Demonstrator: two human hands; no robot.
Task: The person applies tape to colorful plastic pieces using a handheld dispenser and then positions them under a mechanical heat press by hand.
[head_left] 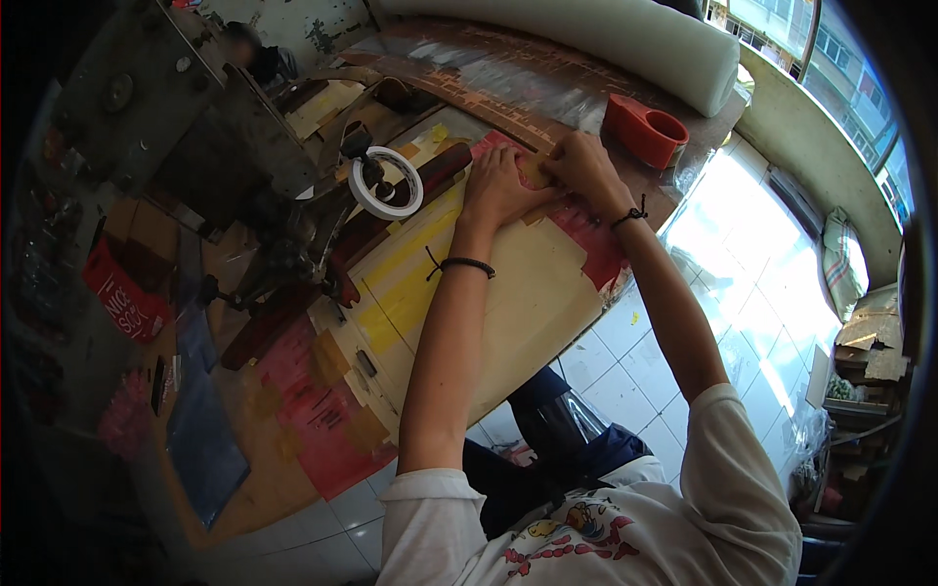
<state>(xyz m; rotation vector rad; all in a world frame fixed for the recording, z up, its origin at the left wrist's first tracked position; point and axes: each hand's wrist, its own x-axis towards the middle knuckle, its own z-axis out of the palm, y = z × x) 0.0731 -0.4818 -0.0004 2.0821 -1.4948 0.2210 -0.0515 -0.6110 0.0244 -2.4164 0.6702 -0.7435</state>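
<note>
My left hand (495,186) and my right hand (584,168) lie side by side on a worktable (508,313) patched with yellow, red and beige tape. Between their fingertips sits a small tan piece (533,174), pressed flat against the table top. Both hands touch it with bent fingers; how it is gripped is partly hidden. Each wrist wears a thin black band. A white tape roll (387,184) on a holder stands just left of my left hand.
A red tape dispenser (644,129) sits beyond my right hand, with a long white foam roll (625,39) behind it. A dark metal machine (195,137) fills the left side. A blue sheet (205,430) and a red bag (125,298) lie lower left. White floor tiles (723,293) show at right.
</note>
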